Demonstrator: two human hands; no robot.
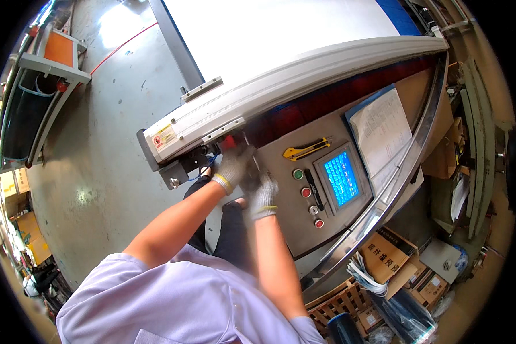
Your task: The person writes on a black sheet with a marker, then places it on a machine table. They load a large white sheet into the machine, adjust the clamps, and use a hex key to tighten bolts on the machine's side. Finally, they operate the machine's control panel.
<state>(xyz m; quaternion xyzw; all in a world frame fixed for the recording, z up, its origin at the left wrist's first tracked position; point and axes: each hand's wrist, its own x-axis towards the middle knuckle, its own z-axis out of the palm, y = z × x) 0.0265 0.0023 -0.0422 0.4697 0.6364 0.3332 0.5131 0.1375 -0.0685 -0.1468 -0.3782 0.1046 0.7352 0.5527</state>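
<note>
Both hands wear pale knitted work gloves and are close together at the left end of a white machine beam (229, 109). My left hand (232, 169) reaches to the dark carriage (198, 159) under the beam, beside a small red part (229, 142). Motion smears its fingers. My right hand (265, 198) is just right of it, over the control panel's left edge, with fingers curled inward. A thin metallic piece (255, 161) rises by its fingertips. A dark blurred shape lies between the hands; I cannot make out what it is.
On the grey control panel (286, 223) lie a yellow utility knife (307, 149), a black pen (314, 189) and a clipboard with papers (381, 132), around a lit blue touchscreen (340, 178). A white sheet (281, 34) covers the bed. Cardboard boxes (387, 258) stand lower right.
</note>
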